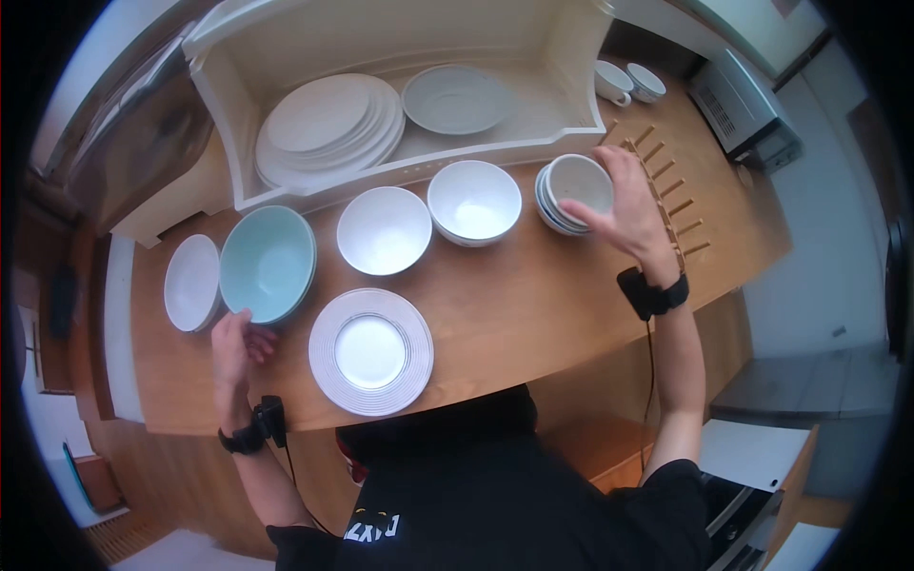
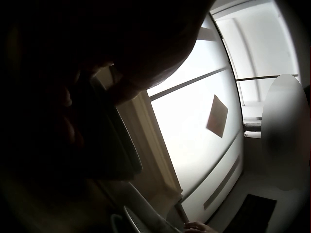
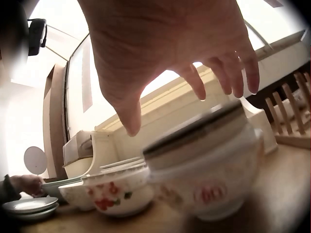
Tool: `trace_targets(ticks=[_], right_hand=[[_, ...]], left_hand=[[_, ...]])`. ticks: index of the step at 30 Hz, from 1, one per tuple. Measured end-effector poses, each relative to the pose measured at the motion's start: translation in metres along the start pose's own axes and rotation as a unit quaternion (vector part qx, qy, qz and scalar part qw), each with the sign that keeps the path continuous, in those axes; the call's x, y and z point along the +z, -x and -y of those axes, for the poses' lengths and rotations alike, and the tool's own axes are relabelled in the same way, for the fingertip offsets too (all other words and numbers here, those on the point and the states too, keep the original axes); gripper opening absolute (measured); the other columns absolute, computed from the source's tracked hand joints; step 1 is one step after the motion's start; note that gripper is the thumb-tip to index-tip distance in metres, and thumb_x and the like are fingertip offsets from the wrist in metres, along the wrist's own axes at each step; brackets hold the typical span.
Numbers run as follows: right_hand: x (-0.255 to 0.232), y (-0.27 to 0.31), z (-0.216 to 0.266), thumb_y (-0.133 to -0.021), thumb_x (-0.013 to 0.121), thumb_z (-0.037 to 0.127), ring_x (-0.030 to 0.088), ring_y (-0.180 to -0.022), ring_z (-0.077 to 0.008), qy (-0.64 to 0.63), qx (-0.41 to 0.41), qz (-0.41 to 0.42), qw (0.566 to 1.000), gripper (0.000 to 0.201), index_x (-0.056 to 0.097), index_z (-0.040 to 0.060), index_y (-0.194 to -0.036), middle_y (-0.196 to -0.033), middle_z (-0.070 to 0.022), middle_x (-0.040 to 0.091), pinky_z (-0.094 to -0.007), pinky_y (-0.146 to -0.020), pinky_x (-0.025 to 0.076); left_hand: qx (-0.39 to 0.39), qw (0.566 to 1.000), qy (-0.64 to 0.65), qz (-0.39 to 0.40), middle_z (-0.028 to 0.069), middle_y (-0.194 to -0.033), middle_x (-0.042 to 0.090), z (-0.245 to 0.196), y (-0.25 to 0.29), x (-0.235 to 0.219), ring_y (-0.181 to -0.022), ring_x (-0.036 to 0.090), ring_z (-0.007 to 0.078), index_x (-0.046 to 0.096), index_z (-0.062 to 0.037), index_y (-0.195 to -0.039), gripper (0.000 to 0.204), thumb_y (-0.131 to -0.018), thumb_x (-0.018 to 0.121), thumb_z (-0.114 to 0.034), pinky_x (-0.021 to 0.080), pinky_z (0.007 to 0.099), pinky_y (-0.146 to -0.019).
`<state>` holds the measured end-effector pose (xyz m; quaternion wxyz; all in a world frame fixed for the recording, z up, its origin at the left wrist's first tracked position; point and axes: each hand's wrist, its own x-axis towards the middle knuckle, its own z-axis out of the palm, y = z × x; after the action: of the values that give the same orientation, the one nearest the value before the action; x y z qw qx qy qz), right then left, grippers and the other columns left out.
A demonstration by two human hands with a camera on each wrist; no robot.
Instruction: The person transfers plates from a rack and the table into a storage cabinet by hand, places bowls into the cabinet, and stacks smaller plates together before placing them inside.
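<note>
Right hand (image 1: 630,202): hovering over the small bowls (image 1: 583,179), fingers and thumb spread wide, gripping nothing. Those are standing stacked on the desk (image 1: 505,319), beside the peg rack (image 1: 670,188). Left hand (image 1: 233,352): I'm pinching the green bowl (image 1: 267,262) at its near rim, far left. 2 white bowls (image 1: 384,231) are sitting between; a ringed plate (image 1: 371,352) is lying in front.

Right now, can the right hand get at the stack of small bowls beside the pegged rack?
Yes, most likely: the right hand is spread over the small bowls, with nothing visible in between. The pegged rack stands close by but doesn't seem to block it.
</note>
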<state>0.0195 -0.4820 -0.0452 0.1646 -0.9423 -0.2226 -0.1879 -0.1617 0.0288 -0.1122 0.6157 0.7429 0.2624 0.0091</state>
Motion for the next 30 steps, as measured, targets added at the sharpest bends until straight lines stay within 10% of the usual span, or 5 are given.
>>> trace_targets(ticks=[6,10,13,30], right_hand=[[0.022,0.026,0.017,-0.062,0.083,0.055,0.04,-0.129,-0.0446,0.1,0.049,-0.042,0.993,0.105,0.038,0.0002,-0.139,-0.138,-0.0309,0.038,-0.0492,-0.105,0.039],[0.013,0.01,0.06,-0.062,0.082,0.056,0.039,-0.129,-0.0459,0.013,-0.069,-0.076,0.995,0.104,0.038,0.003,-0.14,-0.14,-0.0307,0.037,-0.0522,-0.105,0.038],[0.031,-0.004,0.083,-0.064,0.079,0.06,0.042,-0.126,-0.0442,-0.04,-0.096,0.047,0.993,0.101,0.041,0.0031,-0.139,-0.136,-0.0303,0.041,-0.0512,-0.106,0.036],[0.069,-0.031,0.099,-0.06,0.083,0.037,0.052,-0.115,-0.0406,-0.088,-0.068,0.107,0.988,0.084,0.051,-0.0019,-0.127,-0.124,-0.027,0.052,-0.0452,-0.098,0.044]], left_hand=[[0.012,0.999,-0.046,-0.02,0.0081,-0.067,0.063,-0.005,0.029,0.01,-0.051,0.057,0.0108,0.061,-0.0024,-0.083,0.044,-0.098,0.051,-0.042,0.041,0.0204,-0.045],[0.028,0.997,-0.068,-0.018,0.0048,-0.069,0.063,0.009,0.061,0.025,-0.058,0.057,0.008,0.06,-0.0039,-0.083,0.034,-0.099,0.055,-0.034,0.04,0.0193,-0.05],[0.044,0.995,-0.085,-0.036,0.003,-0.07,0.062,0.014,0.085,0.041,-0.063,0.056,0.0064,0.059,-0.0038,-0.083,0.029,-0.098,0.057,-0.029,0.041,0.0194,-0.054],[0.234,0.943,-0.171,-0.166,0.0091,-0.071,0.055,0.039,0.102,0.084,-0.063,0.055,0.0186,0.061,-0.0014,-0.08,0.02,-0.088,0.067,-0.018,0.043,0.0301,-0.057]])
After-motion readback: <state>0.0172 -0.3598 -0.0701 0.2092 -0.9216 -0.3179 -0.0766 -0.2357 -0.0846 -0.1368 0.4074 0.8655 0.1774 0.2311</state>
